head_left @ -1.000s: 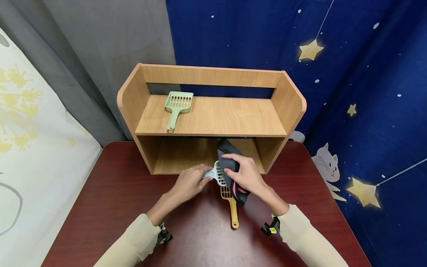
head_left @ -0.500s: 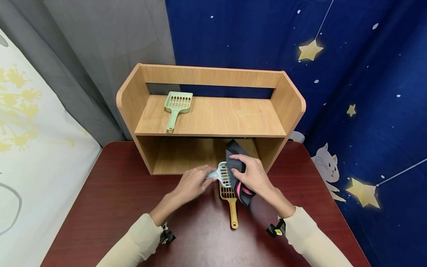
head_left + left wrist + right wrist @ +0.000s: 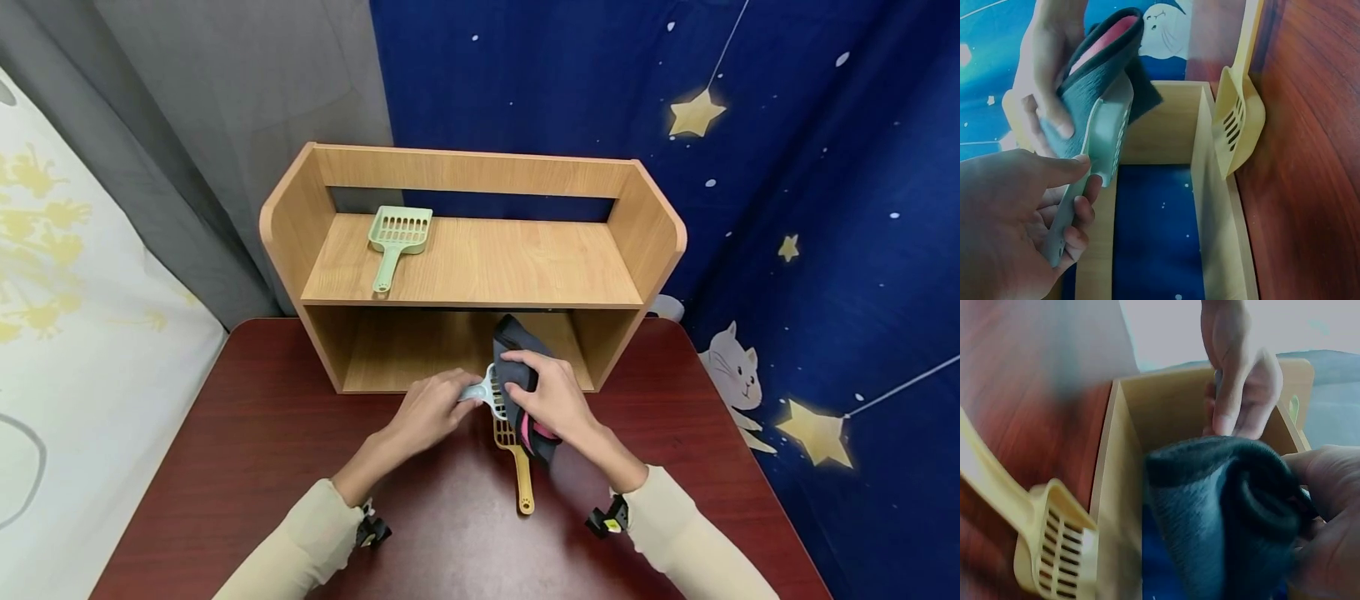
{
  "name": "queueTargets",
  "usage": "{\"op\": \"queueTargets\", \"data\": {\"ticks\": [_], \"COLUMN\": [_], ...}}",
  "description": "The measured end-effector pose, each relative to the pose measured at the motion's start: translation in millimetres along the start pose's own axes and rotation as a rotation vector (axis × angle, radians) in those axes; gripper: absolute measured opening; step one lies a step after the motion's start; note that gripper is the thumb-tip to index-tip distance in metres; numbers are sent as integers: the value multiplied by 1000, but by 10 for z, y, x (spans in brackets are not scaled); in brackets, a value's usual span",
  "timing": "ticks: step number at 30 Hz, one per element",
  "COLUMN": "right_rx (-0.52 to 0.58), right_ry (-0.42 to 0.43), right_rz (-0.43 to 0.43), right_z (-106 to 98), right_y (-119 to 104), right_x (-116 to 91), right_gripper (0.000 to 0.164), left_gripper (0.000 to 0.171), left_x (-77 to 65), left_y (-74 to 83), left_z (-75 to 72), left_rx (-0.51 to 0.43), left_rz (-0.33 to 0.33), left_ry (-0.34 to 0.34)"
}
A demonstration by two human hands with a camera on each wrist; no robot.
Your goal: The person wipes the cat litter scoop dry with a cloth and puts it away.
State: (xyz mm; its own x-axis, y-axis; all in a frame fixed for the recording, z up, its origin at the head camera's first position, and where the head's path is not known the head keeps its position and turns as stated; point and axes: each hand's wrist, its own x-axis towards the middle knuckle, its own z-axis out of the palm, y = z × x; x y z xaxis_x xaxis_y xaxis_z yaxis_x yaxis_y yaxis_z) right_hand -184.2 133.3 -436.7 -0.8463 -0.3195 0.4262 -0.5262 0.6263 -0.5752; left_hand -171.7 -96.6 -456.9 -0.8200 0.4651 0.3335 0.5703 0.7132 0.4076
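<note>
My left hand (image 3: 433, 410) grips the handle of a pale blue litter scoop (image 3: 1110, 128), its slotted head pointing right. My right hand (image 3: 553, 398) holds a folded dark grey cloth (image 3: 517, 346) with pink showing in its folds. The cloth lies against the scoop's head and covers part of it in the head view. Below them a yellow litter scoop (image 3: 522, 475) rests on the table, handle toward me, its head partly hidden by the cloth and the blue scoop. On the upper shelf, at the left, lies a light green litter scoop (image 3: 399, 237).
A two-level wooden shelf (image 3: 480, 302) stands at the back of the dark red table (image 3: 285, 467), just beyond my hands. Behind it hang a grey curtain (image 3: 247, 92) and a blue curtain with stars (image 3: 555, 75). A white patterned cloth (image 3: 82, 350) hangs at the left.
The cloth in my right hand went right along the blue scoop's head, then came back left over it. The blue scoop shifted slightly right and back. The yellow and green scoops stayed put.
</note>
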Motion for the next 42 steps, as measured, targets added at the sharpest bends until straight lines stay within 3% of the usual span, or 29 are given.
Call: {"op": "queueTargets", "data": {"ticks": [5, 10, 14, 22, 26, 33, 42], "right_rx": [37, 21, -29, -64, -28, 29, 147], "right_ry": [31, -15, -46, 13, 31, 23, -35], "right_rz": [30, 5, -22, 5, 16, 1, -37], "right_z": [61, 15, -96, -432, -583, -780, -816], "right_y": [-67, -30, 53, 193, 234, 366, 570], "right_x": [19, 13, -12, -92, -116, -114, -82], "right_gripper": [43, 43, 43, 43, 43, 45, 46], "left_gripper": [26, 24, 26, 30, 31, 30, 29], "left_x": [3, -11, -31, -76, -92, -115, -139], "left_y": [29, 31, 9, -65, -93, -163, -202], "left_z": [36, 29, 6, -90, -141, -255, -347], "left_rx": [-25, -43, -47, -36, -39, -22, -52], "left_rz": [1, 8, 26, 42, 49, 130, 194], "left_ry": [-10, -3, -3, 11, 2, -24, -78]}}
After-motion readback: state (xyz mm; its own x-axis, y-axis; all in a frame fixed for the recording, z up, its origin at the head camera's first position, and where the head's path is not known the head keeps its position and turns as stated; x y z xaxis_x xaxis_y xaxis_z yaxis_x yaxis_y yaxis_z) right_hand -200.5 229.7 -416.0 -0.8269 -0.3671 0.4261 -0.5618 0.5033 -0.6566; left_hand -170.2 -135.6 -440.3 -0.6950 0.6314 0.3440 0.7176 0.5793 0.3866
